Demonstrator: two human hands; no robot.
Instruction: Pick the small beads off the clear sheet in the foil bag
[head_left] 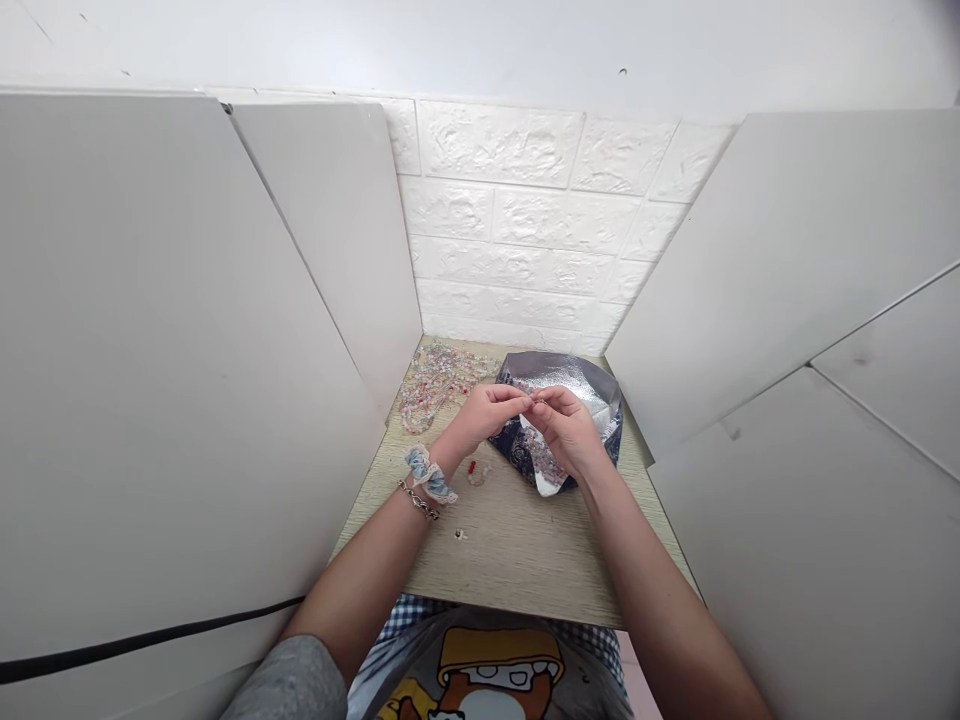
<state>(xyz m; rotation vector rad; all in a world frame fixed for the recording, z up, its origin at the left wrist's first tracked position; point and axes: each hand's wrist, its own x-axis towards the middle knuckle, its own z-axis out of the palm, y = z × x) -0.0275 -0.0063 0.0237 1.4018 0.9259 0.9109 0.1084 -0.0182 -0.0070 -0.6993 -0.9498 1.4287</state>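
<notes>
My left hand (480, 415) and my right hand (568, 428) meet fingertip to fingertip over a dark blue pouch (517, 447) with a silver lining. Both are closed in a pinch; whatever lies between the fingertips is too small to make out. Small pinkish beads (546, 462) fill part of the pouch's open mouth below my right hand. Left of the hands, a heap of beaded strands (435, 385) in clear, pink and red lies at the back of the table. A short curved string of beads (478, 477) with a red end rests near my left wrist.
The small wooden table (525, 570) is boxed in by a left panel (330, 230), a right panel (750, 280) and a white brick-pattern wall (517, 215). A tiny item (460, 535) lies near the front. A black cord (150, 637) runs at lower left.
</notes>
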